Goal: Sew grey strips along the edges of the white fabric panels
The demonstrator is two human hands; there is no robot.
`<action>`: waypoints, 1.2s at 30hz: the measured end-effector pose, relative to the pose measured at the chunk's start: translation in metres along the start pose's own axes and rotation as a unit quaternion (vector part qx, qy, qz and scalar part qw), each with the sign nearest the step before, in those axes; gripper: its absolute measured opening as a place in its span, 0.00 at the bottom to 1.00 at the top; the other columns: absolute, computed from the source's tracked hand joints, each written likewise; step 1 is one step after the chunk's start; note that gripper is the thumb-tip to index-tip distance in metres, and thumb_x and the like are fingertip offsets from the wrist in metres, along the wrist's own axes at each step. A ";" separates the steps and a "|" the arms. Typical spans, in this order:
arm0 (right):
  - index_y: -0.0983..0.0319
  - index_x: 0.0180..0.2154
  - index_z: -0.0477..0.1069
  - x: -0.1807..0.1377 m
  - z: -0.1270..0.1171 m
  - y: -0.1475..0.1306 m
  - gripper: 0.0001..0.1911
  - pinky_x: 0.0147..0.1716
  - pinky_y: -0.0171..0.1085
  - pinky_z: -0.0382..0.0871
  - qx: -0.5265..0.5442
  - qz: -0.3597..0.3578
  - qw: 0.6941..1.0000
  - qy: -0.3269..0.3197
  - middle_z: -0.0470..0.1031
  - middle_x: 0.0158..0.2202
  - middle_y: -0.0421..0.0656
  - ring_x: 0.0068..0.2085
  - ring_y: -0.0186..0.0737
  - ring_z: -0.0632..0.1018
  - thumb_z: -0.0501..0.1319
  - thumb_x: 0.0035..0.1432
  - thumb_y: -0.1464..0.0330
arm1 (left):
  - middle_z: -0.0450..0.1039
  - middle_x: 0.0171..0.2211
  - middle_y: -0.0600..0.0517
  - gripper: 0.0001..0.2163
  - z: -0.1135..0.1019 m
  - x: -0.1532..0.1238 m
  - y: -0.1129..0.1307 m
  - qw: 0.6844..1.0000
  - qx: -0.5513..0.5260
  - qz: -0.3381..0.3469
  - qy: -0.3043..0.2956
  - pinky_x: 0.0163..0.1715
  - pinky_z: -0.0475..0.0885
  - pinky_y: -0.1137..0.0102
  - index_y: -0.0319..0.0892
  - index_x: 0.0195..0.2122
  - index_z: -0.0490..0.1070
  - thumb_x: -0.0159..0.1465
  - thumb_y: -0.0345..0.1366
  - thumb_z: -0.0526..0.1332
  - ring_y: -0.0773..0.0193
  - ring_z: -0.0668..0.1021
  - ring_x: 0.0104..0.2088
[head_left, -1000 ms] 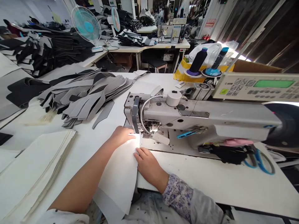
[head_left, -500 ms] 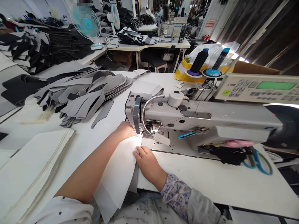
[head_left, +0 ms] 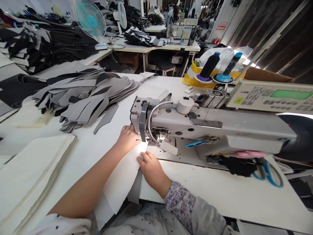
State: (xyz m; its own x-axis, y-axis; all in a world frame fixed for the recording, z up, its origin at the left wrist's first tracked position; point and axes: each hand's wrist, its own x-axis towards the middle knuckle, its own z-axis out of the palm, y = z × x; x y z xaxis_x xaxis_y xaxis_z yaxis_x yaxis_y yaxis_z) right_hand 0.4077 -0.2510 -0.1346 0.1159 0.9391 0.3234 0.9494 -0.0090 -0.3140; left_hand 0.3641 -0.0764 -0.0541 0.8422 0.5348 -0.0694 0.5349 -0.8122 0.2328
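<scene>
A white sheet piece [head_left: 119, 182] runs from my lap up to the needle area of a sewing machine [head_left: 181, 120]. My left hand [head_left: 127, 138] lies on its upper left part beside the machine head, fingers outstretched and partly behind the head. At the sheet's right edge, just before the needle plate, my right hand [head_left: 152, 167] pinches it between thumb and fingers. A strip of grey fabric [head_left: 135, 189] hangs under the sheet over the table edge. The machine's lamp [head_left: 168, 147] lights the spot between my hands; the needle itself is hard to make out.
Grey fabric pieces [head_left: 97, 94] are heaped at the left back, and a stack of white sheets [head_left: 36, 173] lies at the left front. Blue-handled snips [head_left: 199, 142] and scissors [head_left: 271, 174] rest by the machine. Thread cones [head_left: 209, 67] and a control panel [head_left: 271, 94] stand behind.
My left hand has drawn back slightly to the left, and more of its knuckles show. My right hand and the sheet have shifted slightly left; the view has moved a little too.
</scene>
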 end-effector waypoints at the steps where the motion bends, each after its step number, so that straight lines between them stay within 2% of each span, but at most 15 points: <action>1: 0.64 0.46 0.71 0.001 0.000 0.000 0.13 0.46 0.43 0.70 0.003 0.003 1.000 0.002 0.70 0.50 0.52 0.47 0.47 0.71 0.61 0.59 0.78 | 0.73 0.43 0.44 0.07 0.000 -0.018 0.002 1.000 0.001 -0.005 0.001 0.54 0.61 0.59 0.43 0.36 0.72 0.56 0.37 0.61 0.51 0.71 0.50; 3: 0.64 0.46 0.71 0.002 -0.001 0.001 0.12 0.46 0.43 0.70 0.014 0.002 1.000 0.002 0.70 0.49 0.52 0.46 0.46 0.71 0.60 0.60 0.78 | 0.73 0.44 0.47 0.10 0.002 -0.060 0.008 0.998 -0.031 -0.027 -0.042 0.46 0.67 0.63 0.45 0.38 0.70 0.58 0.43 0.60 0.55 0.73 0.47; 5: 0.64 0.45 0.72 0.003 -0.003 0.002 0.10 0.45 0.43 0.70 0.024 -0.004 1.000 0.002 0.70 0.48 0.51 0.45 0.47 0.71 0.61 0.60 0.76 | 0.72 0.45 0.48 0.16 0.007 -0.097 0.016 0.993 -0.055 -0.031 -0.103 0.40 0.69 0.65 0.47 0.41 0.68 0.56 0.49 0.62 0.56 0.74 0.44; 7: 0.64 0.43 0.72 0.006 -0.005 0.002 0.08 0.45 0.43 0.70 0.027 -0.004 1.000 -0.001 0.71 0.48 0.51 0.44 0.47 0.70 0.62 0.60 0.75 | 0.72 0.46 0.47 0.17 0.014 -0.122 0.025 0.992 -0.031 -0.041 -0.113 0.39 0.68 0.66 0.47 0.43 0.67 0.56 0.47 0.63 0.55 0.75 0.44; 9: 0.63 0.41 0.72 0.008 -0.007 0.002 0.07 0.45 0.44 0.70 0.024 0.006 1.000 -0.002 0.71 0.47 0.51 0.44 0.47 0.71 0.62 0.59 0.75 | 0.73 0.43 0.48 0.10 0.019 -0.132 0.033 0.992 0.009 -0.062 -0.111 0.37 0.68 0.66 0.46 0.43 0.67 0.61 0.41 0.58 0.56 0.76 0.42; 11: 0.63 0.42 0.72 0.009 -0.009 0.001 0.08 0.46 0.44 0.70 0.023 0.017 1.000 -0.001 0.71 0.47 0.51 0.45 0.47 0.71 0.61 0.60 0.75 | 0.74 0.38 0.49 0.09 0.021 -0.132 0.038 0.988 0.037 -0.083 -0.121 0.34 0.66 0.67 0.46 0.42 0.69 0.65 0.35 0.51 0.58 0.77 0.38; 14: 0.64 0.47 0.70 0.004 -0.014 -0.003 0.13 0.49 0.45 0.69 0.031 0.026 0.999 0.010 0.70 0.50 0.52 0.50 0.49 0.70 0.60 0.60 0.76 | 0.75 0.35 0.50 0.13 0.019 -0.127 0.038 0.986 0.039 -0.089 -0.136 0.32 0.64 0.67 0.46 0.41 0.71 0.67 0.33 0.47 0.59 0.77 0.35; 18: 0.64 0.45 0.69 -0.021 -0.021 -0.019 0.10 0.51 0.46 0.69 0.069 0.042 0.997 0.004 0.71 0.48 0.51 0.51 0.47 0.71 0.62 0.60 0.73 | 0.75 0.37 0.50 0.14 0.014 -0.121 0.032 0.990 -0.005 -0.069 -0.126 0.34 0.65 0.68 0.47 0.41 0.72 0.67 0.34 0.47 0.61 0.76 0.36; 21: 0.62 0.46 0.70 -0.042 -0.021 -0.032 0.12 0.55 0.49 0.66 0.076 -0.033 0.996 -0.017 0.71 0.50 0.49 0.54 0.50 0.69 0.65 0.59 0.70 | 0.75 0.38 0.50 0.15 0.014 -0.114 0.032 0.990 -0.004 -0.068 -0.126 0.35 0.65 0.68 0.47 0.41 0.72 0.67 0.34 0.46 0.62 0.76 0.36; 23: 0.62 0.49 0.69 -0.050 -0.020 -0.037 0.15 0.59 0.51 0.62 0.074 -0.054 0.996 -0.019 0.69 0.53 0.48 0.56 0.52 0.67 0.65 0.60 0.69 | 0.75 0.38 0.50 0.15 0.015 -0.107 0.034 0.988 0.004 -0.072 -0.135 0.35 0.65 0.68 0.47 0.41 0.72 0.67 0.33 0.46 0.62 0.76 0.36; 30: 0.66 0.53 0.67 -0.044 -0.022 -0.032 0.19 0.61 0.49 0.61 0.078 -0.030 0.996 -0.030 0.69 0.54 0.50 0.56 0.50 0.68 0.63 0.61 0.71 | 0.74 0.38 0.50 0.14 0.021 -0.088 0.038 0.989 0.029 -0.055 -0.131 0.37 0.66 0.68 0.45 0.40 0.72 0.66 0.29 0.47 0.61 0.76 0.38; 33: 0.65 0.52 0.68 -0.043 -0.023 -0.030 0.16 0.61 0.49 0.61 0.080 -0.020 0.996 -0.022 0.69 0.55 0.50 0.56 0.50 0.67 0.61 0.62 0.72 | 0.74 0.38 0.49 0.13 0.022 -0.080 0.040 0.990 0.051 -0.034 -0.123 0.37 0.66 0.68 0.44 0.39 0.72 0.65 0.28 0.48 0.61 0.76 0.39; 36: 0.64 0.49 0.70 -0.047 -0.022 -0.028 0.12 0.60 0.49 0.62 0.072 -0.021 0.997 -0.015 0.70 0.54 0.49 0.57 0.49 0.68 0.60 0.63 0.73 | 0.74 0.37 0.48 0.14 0.021 -0.072 0.045 0.988 0.068 -0.051 -0.128 0.35 0.66 0.68 0.43 0.39 0.72 0.65 0.27 0.47 0.61 0.76 0.36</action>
State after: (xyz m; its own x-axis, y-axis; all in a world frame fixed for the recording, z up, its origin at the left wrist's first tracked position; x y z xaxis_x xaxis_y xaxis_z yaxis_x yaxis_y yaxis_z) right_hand 0.3820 -0.3028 -0.1210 0.0656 0.9474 0.3133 0.9010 0.0787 -0.4267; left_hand 0.3286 -0.1562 -0.0590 0.7641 0.5527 -0.3326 0.6071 -0.7905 0.0811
